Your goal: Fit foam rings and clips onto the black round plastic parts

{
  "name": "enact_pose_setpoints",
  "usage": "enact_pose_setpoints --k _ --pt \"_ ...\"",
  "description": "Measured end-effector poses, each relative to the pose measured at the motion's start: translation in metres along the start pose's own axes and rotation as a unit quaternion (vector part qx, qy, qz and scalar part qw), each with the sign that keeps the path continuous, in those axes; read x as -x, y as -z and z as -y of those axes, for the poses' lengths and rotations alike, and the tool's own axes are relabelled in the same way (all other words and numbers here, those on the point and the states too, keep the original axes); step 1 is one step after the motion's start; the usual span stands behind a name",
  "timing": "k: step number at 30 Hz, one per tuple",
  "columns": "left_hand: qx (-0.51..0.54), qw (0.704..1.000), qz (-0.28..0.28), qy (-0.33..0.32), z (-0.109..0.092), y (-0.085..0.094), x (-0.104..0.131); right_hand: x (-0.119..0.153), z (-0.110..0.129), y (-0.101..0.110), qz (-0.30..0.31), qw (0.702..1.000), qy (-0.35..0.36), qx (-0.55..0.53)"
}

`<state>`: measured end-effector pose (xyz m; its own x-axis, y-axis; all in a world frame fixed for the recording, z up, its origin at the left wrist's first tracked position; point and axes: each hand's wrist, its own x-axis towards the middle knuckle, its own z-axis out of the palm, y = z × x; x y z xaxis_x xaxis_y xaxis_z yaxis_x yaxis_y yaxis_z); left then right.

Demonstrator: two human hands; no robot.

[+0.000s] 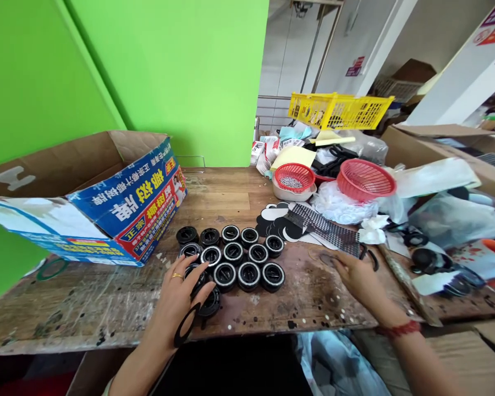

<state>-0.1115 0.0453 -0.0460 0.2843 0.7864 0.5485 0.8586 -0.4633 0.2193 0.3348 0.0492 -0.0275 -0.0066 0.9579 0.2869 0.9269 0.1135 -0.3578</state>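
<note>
Several round black parts (233, 252), many with a pale ring on top, stand in rough rows on the worn wooden table. My left hand (174, 294) lies over the left-hand parts with its fingers spread, touching some and partly hiding them. A black loop (185, 325) sits at its thumb; the rest of that item is hidden. On the right, my right hand (357, 278) is low over the table, its fingers close together at a small, blurred greyish thing (328, 258). Beyond it lies a dark perforated strip (328, 225) with black and white cut-outs (278, 220).
A blue printed carton (148, 192) stands open at the left. Red baskets (365, 179), plastic bags and a yellow crate (340, 110) crowd the back right. A wooden stick (408, 283) lies right of my right hand. A green wall (169, 71) rises behind the table.
</note>
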Motion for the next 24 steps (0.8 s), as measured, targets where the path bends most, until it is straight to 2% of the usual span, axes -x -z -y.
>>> enact_pose_setpoints --k 5,8,10,13,17,21,24 --pt "0.005 1.0 0.001 0.001 0.005 0.007 0.002 0.04 -0.03 0.046 0.101 0.981 -0.096 -0.134" --pt "0.01 1.0 -0.009 -0.001 0.004 0.004 0.002 0.053 -0.033 0.049 0.113 0.966 -0.159 -0.17" --pt "0.018 1.0 -0.013 -0.012 0.001 0.002 0.001 0.053 -0.032 0.038 0.079 0.977 -0.152 -0.127" --pt "0.028 0.999 -0.022 -0.008 -0.002 0.003 0.0 0.044 -0.029 0.018 -0.012 0.997 -0.07 -0.017" --pt "0.018 1.0 -0.013 0.008 0.003 0.014 0.004 0.037 -0.026 0.007 -0.113 0.991 0.042 0.06" --pt "0.007 0.999 0.0 0.038 0.014 0.023 0.019 0.025 -0.009 0.016 -0.143 0.987 0.065 0.022" --pt "0.017 0.997 -0.004 0.076 0.014 0.026 0.031 0.007 0.029 0.019 -0.129 0.99 0.033 -0.047"
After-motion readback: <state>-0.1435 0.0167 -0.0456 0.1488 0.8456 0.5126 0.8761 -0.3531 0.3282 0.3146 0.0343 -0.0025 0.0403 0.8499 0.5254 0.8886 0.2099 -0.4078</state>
